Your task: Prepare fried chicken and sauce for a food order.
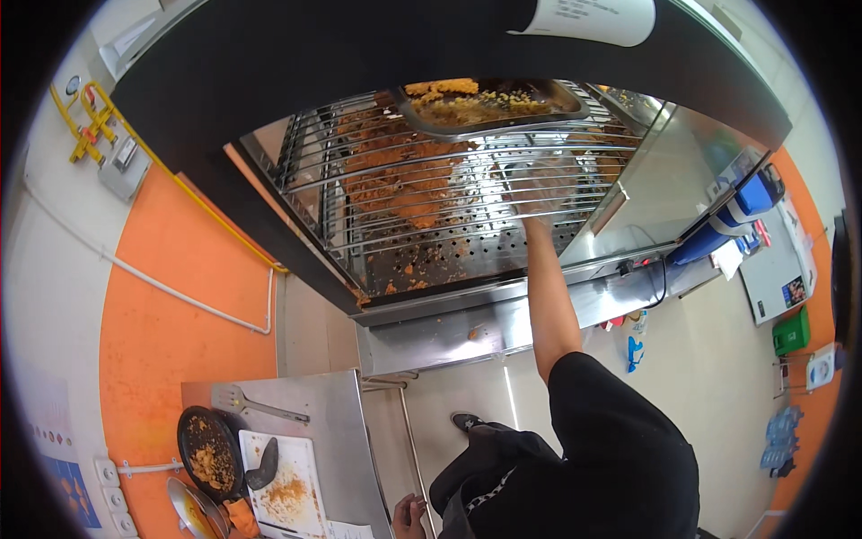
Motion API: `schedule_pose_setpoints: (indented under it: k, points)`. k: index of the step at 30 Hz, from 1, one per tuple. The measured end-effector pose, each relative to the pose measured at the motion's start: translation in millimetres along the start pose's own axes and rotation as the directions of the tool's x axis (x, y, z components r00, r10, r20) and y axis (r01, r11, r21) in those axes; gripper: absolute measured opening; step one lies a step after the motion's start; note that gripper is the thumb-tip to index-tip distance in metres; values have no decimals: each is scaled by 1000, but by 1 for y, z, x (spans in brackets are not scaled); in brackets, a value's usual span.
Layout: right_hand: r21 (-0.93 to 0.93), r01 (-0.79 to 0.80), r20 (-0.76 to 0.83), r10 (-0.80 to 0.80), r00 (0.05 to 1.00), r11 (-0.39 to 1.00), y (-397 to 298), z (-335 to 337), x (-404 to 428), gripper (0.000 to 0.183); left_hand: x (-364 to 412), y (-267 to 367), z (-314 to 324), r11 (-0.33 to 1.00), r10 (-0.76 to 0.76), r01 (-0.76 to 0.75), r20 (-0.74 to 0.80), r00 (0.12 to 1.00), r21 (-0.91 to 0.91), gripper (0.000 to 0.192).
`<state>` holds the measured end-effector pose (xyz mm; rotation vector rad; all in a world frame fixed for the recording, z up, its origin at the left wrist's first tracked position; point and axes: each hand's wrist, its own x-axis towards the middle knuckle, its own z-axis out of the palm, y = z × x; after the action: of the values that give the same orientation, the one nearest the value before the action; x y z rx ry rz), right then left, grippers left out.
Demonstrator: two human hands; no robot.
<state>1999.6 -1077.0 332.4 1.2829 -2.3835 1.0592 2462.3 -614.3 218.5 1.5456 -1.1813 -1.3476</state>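
My right hand (545, 182), in a clear plastic glove, reaches into a heated display cabinet (438, 303) below its upper wire rack (377, 172). The rack bars cross in front of the hand and blur hides its fingers, so I cannot make out a grip. To its left, brown fried food (411, 168) lies on the lower level, with crumbs on the perforated metal floor (471, 249). On the upper rack rests a metal tray (498, 124) with yellow crumbly food. My left hand (409, 517) hangs low beside the steel table, partly cut off by the frame's edge.
A glass door panel (646, 182) stands at the cabinet's right. On the steel table (330, 411) are a slotted turner (259, 404), a black pan (209, 451) with crumbs, a white cutting board (296, 458) and a dark utensil (264, 465). A yellow gas pipe (202, 202) runs along the left wall.
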Motion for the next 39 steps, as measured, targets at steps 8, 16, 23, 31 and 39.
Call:
schedule_pose_setpoints:
  k: [8,16,23,31,39]
  points:
    - [-19,-144,32,145,989,989,19,-9,10,47,30,8,-3,973,-221,219,-24,975,-76,30]
    - [848,-447,480,54,876,-284,-18,-35,-58,33,18,-5,3,961,-258,250,-48,965,-121,32]
    - [230,-728,705,-405,582,-646,-11,-58,-99,57,12,1,16,947,-303,295,-53,952,-125,32]
    - [188,-773,648,-515,561,-606,-16,-71,-129,53,9,18,23,941,-314,295,-105,944,-164,28]
    - [832,-554,471,-493,731,-26,-75,-110,-208,86,-14,23,20,944,-287,244,-188,939,-221,29]
